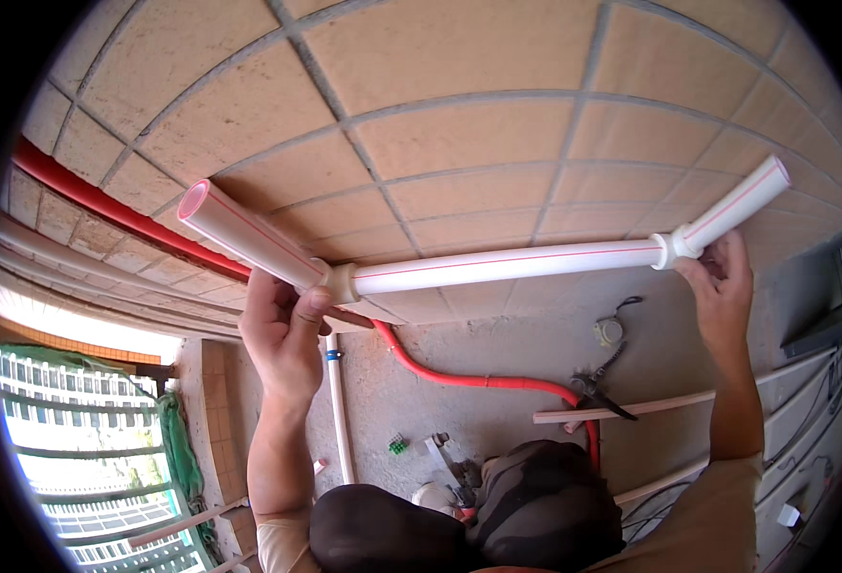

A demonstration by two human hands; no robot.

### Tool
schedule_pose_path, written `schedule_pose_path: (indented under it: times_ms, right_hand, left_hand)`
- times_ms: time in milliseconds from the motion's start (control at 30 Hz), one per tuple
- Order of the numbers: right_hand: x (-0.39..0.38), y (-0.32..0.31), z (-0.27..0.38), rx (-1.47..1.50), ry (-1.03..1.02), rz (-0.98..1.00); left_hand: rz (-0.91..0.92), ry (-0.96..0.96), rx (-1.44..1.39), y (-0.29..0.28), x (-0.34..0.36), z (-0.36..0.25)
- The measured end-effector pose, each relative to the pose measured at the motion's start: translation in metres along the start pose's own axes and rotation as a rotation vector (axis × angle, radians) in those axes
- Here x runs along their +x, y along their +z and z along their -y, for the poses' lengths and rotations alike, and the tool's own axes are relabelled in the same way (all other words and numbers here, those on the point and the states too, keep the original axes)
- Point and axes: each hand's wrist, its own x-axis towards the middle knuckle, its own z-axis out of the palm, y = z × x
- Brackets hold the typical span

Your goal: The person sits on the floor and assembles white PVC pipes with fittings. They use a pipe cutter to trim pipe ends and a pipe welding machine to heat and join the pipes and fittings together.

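Tan tiled wall (468, 134) fills the upper half from ten to two o'clock, with a grey concrete floor (497, 334) below. Between the hands, just above the centre, a white pipe (507, 267) with a red stripe runs across, a fitting at each end. From the left fitting (341, 283) a short pipe points toward ten o'clock; from the right fitting (669, 250) another points toward two.

At nine o'clock the left hand (282, 329) wraps its fingers around the left short pipe, thumb beside the fitting. At three o'clock the right hand (724, 286) pinches near the right fitting; some fingertips are hidden.

With support only at the ends, uneven turning of the wrists could twist a joint and put the short pipes out of line, if the joints are not firm, which I cannot tell. The lighter right pinch might slip, and a careless swing could knock a pipe end against the tiles.
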Motion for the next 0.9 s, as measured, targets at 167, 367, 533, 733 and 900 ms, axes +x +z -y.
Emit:
schedule_pose_path:
  times_ms: [167, 367, 533, 733, 900]
  right_hand:
    - [0.001, 0.016, 0.009, 0.209, -0.016, 0.058]
    - [-0.023, 0.011, 0.014, 0.342, -0.272, -0.075]
    - [-0.043, 0.023, 0.008, 0.722, -0.192, -0.075]
    - [-0.061, 0.024, 0.014, 0.667, -0.158, -0.107]
    - [-0.071, 0.020, 0.011, 0.662, -0.184, -0.143]
  left_hand:
    - [0.013, 0.189, 0.133, -0.019, 0.002, 0.017]
    - [-0.029, 0.409, 0.062, -0.023, -0.035, 0.009]
    - [0.153, 0.218, -0.376, -0.001, -0.084, -0.025]
    - [0.065, 0.132, -0.343, -0.002, -0.117, -0.030]
    - [0.097, 0.057, -0.328, -0.006, -0.120, -0.021]
